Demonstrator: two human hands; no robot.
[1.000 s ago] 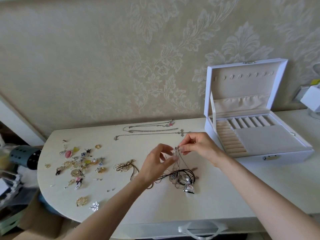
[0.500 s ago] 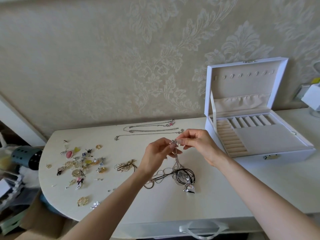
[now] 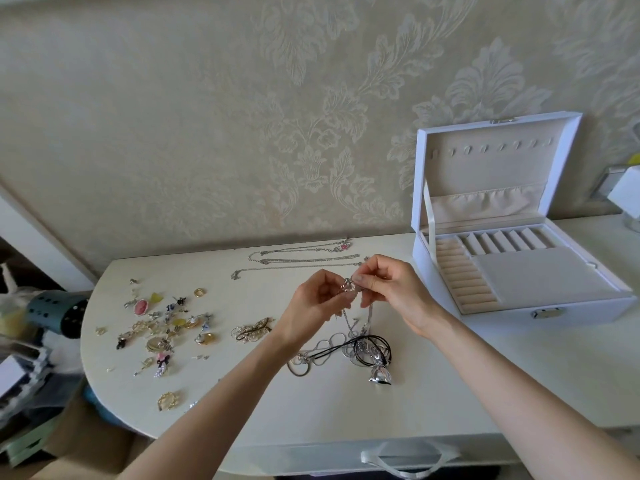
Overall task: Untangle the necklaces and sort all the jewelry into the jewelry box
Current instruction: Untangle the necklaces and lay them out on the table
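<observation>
My left hand point(image 3: 313, 308) and my right hand point(image 3: 391, 292) meet above the white table point(image 3: 346, 407), both pinching the top of a thin silver chain with a small pendant. That chain hangs down into a tangle of necklaces point(image 3: 349, 351), silver chains and a black cord, with a shiny silver pendant point(image 3: 379, 375) at its front. Three straightened silver necklaces point(image 3: 304, 259) lie in rows near the wall. The white jewelry box point(image 3: 519, 258) stands open at the right, its beige compartments bare.
A scatter of small earrings, rings and brooches point(image 3: 162, 323) covers the table's left part, with a gold brooch point(image 3: 251, 330) nearer the middle. A dark teal cylinder point(image 3: 59, 311) lies past the left edge. A drawer handle point(image 3: 408, 459) sits below the front edge.
Both hands have drawn closer together and lifted slightly, still pinching the chain. The tangle below has shifted a little on the table.
</observation>
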